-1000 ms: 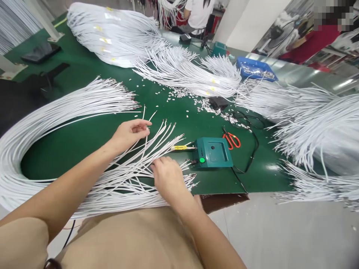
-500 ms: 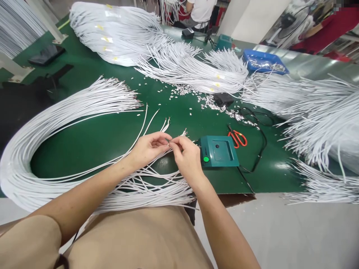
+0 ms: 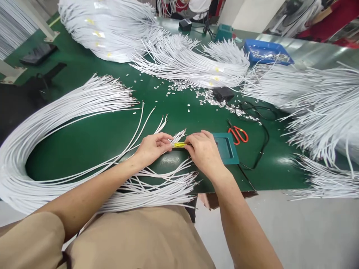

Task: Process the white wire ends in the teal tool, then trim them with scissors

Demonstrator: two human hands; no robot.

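My left hand (image 3: 154, 147) is closed in a pinch on the end of a white cable, which its fingers mostly hide. Thin yellow wires (image 3: 178, 144) stretch straight across the short gap from those fingertips to my right hand (image 3: 203, 151). The thumb and fingers of my right hand pinch the other end of these wires. Under my wrists lies a loose bundle of white cables (image 3: 157, 188) with stripped tips. A green box-shaped device (image 3: 226, 145) stands behind my right hand, which covers its left part.
Red-handled scissors (image 3: 238, 134) and a black cord (image 3: 262, 149) lie right of the device. Silvery scraps (image 3: 207, 98) surround a small black block (image 3: 223, 93). Large white cable bundles (image 3: 109, 30) and a blue tray (image 3: 266, 52) stand farther back. People sit beyond the table.
My right hand has moved right, away from my left fingertips, and now partly covers the green device. Yellow wires now show between the hands. The view has shifted slightly.
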